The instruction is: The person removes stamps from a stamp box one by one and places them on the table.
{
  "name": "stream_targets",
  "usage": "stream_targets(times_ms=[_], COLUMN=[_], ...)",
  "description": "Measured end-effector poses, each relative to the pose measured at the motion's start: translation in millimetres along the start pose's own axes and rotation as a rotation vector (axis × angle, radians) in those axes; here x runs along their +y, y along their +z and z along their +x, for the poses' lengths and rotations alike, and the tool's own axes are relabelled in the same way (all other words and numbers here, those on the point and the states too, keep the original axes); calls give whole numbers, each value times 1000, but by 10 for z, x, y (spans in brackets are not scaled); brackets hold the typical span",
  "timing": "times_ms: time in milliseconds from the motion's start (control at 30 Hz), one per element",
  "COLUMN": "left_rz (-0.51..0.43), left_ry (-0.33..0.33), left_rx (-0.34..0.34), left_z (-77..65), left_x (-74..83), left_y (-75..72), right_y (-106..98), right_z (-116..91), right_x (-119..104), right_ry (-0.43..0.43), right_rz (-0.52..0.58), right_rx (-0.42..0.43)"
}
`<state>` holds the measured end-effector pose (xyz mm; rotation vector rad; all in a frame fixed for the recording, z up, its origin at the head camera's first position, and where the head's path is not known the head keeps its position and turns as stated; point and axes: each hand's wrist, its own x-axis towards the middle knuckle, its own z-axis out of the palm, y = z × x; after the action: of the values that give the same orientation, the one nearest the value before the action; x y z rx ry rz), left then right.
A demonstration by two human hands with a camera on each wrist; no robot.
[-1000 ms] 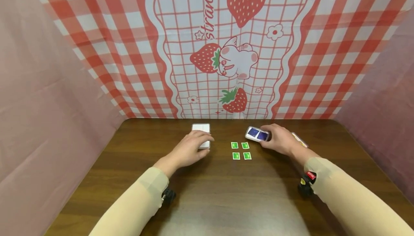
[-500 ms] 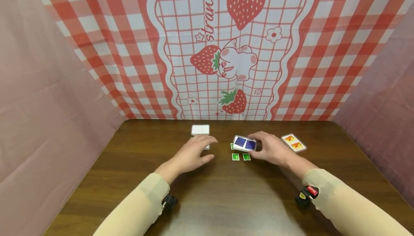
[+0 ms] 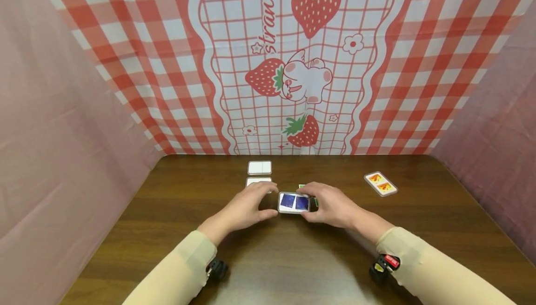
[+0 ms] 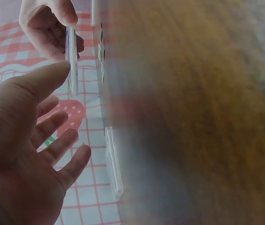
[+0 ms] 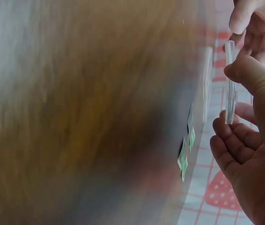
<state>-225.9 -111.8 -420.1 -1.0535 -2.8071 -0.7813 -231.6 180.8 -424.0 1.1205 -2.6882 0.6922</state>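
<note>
My right hand [image 3: 335,206] pinches one end of a flat clear-edged case [image 3: 294,203] with two dark blue squares on its white face. Seen edge-on in the right wrist view, the case [image 5: 230,110] is raised off the table, with the thumb on one side and fingers on the other. My left hand [image 3: 243,207] is at the opposite end, thumb and fingers spread apart; in the left wrist view its thumb tip overlaps the case's edge [image 4: 73,65]. Small green picture squares [image 5: 191,136] lie on the table, mostly hidden by my right hand in the head view.
Two white-faced cases lie behind my left hand, the far one [image 3: 259,168] in full view and the near one [image 3: 256,182] partly covered. A case with two orange pictures [image 3: 380,184] lies at the right. A checked strawberry cloth [image 3: 310,82] hangs behind the wooden table [image 3: 268,258].
My right hand has carried the blue-square case leftward and nearer, across the green squares to my left hand. The orange-picture case has come into full view. My left hand has shifted slightly nearer.
</note>
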Motion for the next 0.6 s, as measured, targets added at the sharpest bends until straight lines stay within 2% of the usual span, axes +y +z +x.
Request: stream_targets(times_ms=[333,600], left_rz=[-7,9], left_ry=[12,14], left_rx=[-67,-87], left_z=[-63,-116], left_x=[-12,-43], left_y=[43,84], right_y=[186,278], right_z=[38,64], right_x=[-168,-245], right_ry=[-24,-29], right_rz=[6,-10], right_rx=[-34,-36])
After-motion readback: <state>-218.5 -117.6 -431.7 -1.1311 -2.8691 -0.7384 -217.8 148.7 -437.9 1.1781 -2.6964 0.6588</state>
